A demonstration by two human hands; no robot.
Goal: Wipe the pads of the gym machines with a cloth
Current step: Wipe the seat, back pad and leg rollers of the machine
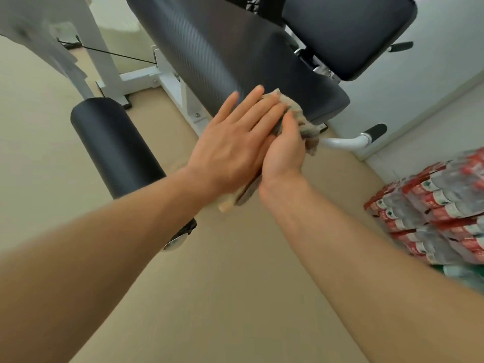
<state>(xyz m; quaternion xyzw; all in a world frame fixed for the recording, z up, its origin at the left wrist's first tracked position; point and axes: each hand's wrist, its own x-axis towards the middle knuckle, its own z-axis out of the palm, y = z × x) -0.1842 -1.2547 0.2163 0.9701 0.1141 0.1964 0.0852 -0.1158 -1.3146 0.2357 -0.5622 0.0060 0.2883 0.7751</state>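
Observation:
A grey-beige cloth [293, 106] is sandwiched between my two hands, just in front of the near edge of the dark grey seat pad [222, 48]. My left hand [230, 145] lies flat with fingers spread on top of the cloth. My right hand [285, 148] cups the cloth from the right side, thumb over it. Cloth ends stick out above my fingers and below my wrists. A second dark back pad [348, 30] stands behind, at the upper right. A black roller pad [115, 145] sits to the left of my hands.
The machine's white frame [172, 82] and a white handle with a black grip [366, 134] flank the seat. Stacked packs of bottled water [440, 205] stand on the right by the white wall. The floor is beige.

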